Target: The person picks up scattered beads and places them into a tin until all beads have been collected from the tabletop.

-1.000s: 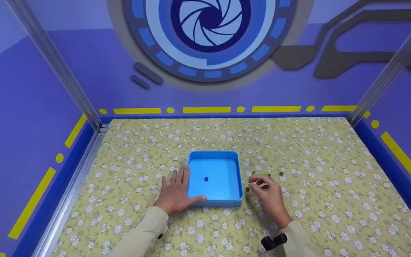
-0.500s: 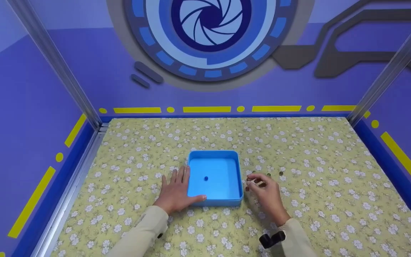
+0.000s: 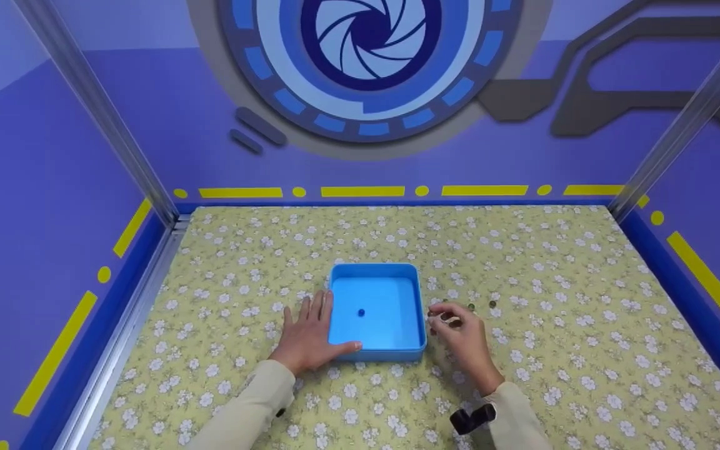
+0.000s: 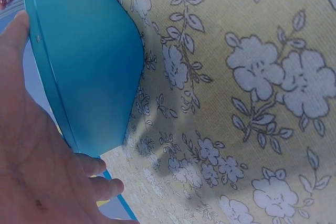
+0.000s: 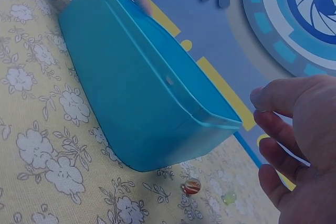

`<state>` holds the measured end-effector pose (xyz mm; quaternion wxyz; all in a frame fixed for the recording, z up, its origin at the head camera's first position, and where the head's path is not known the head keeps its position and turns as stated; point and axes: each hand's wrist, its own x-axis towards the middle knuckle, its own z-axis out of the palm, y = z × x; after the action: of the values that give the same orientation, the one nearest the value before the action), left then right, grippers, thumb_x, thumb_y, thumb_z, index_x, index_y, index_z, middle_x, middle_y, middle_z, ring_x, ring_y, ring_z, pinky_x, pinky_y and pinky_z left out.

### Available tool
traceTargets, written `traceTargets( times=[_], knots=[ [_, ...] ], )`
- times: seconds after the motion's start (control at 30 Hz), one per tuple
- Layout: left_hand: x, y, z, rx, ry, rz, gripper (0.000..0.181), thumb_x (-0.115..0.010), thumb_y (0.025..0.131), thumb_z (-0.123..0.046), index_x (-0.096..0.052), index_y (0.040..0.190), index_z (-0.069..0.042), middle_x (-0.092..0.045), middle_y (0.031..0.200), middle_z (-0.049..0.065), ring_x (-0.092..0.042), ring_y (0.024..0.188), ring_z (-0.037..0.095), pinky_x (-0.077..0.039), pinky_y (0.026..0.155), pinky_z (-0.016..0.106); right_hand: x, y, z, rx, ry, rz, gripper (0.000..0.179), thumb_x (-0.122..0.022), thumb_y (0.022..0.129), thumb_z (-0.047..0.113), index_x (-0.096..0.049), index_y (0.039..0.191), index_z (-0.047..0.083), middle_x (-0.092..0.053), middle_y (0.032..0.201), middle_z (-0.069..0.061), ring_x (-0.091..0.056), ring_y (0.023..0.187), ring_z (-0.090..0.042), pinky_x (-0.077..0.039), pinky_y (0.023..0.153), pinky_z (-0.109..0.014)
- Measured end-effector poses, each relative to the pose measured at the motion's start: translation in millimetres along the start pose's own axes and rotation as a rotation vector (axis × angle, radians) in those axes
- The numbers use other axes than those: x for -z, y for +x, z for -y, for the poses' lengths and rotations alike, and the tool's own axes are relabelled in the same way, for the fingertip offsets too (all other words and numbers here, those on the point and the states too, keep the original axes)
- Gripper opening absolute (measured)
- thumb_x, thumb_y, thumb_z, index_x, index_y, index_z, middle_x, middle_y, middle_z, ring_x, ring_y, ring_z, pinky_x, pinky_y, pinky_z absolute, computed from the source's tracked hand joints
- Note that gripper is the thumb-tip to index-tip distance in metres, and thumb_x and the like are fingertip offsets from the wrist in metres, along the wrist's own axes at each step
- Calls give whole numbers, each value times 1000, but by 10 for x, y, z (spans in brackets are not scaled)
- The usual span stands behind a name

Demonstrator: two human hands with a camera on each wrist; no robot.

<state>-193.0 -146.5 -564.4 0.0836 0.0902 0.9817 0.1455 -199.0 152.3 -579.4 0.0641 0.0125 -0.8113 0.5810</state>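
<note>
A square blue box point(image 3: 377, 355) sits on the flowered cloth, with one dark blue marble point(image 3: 361, 312) on its floor. My left hand point(image 3: 307, 337) lies spread along the box's left side, thumb over the front rim and fingers straight. Just right of the box, my right hand point(image 3: 465, 334) pinches a small marble between thumb and fingertips, mostly hidden by them; the other fingers are curled. In the right wrist view a red-and-white marble point(image 5: 191, 185) and a green marble point(image 5: 229, 198) lie on the cloth near the box wall.
Further right on the cloth point(image 3: 585, 350) lie another green marble point(image 3: 471, 307) and a brownish marble point(image 3: 492, 304). Blue printed wall panels point(image 3: 372, 172) enclose the back and sides, with metal posts point(image 3: 107, 119) at the corners.
My right hand has shifted slightly left toward the box's right wall, covering more of the marbles beside it. The left hand, box and blue marble have stayed in place.
</note>
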Motion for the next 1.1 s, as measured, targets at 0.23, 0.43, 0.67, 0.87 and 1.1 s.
traceTargets(
  times=[0.23,0.43,0.67,0.87,1.1],
  knots=[
    [0,0,-2,4,-3,-3,120,-46,71,-89,-12,157,-12,-17,162,14,-19,148,41,-11,111,71,-43,16,10,-17,-30,-12,17,-73,85,10,-73,102,12,-72,98,-5,-62,85,-12,-50,75,-24],
    [0,-3,1,1,-3,-3,121,-46,71,-89,-11,157,-12,-17,162,15,-20,148,41,-11,111,71,-62,14,33,-29,-34,-9,16,-73,86,11,-73,102,11,-72,100,-6,-61,89,-15,-50,77,-25],
    [-15,8,4,0,19,-4,121,-44,71,-90,-11,157,-11,-18,162,15,-20,148,41,-12,112,71,-87,32,44,-12,-68,-13,12,-72,87,10,-74,98,14,-72,98,-4,-60,90,-14,-50,78,-26],
    [-15,13,2,1,25,-9,122,-44,70,-90,-12,157,-11,-18,162,15,-20,147,41,-12,112,70,-109,25,57,9,-75,-18,13,-73,86,9,-74,98,14,-72,97,-3,-60,89,-13,-50,77,-24],
    [-13,11,2,-1,21,-10,121,-44,71,-90,-12,157,-11,-18,162,15,-20,148,41,-12,112,71,-117,17,134,-15,-64,-3,14,-72,86,9,-73,99,11,-71,97,-5,-60,91,-18,-50,79,-29]
  ],
)
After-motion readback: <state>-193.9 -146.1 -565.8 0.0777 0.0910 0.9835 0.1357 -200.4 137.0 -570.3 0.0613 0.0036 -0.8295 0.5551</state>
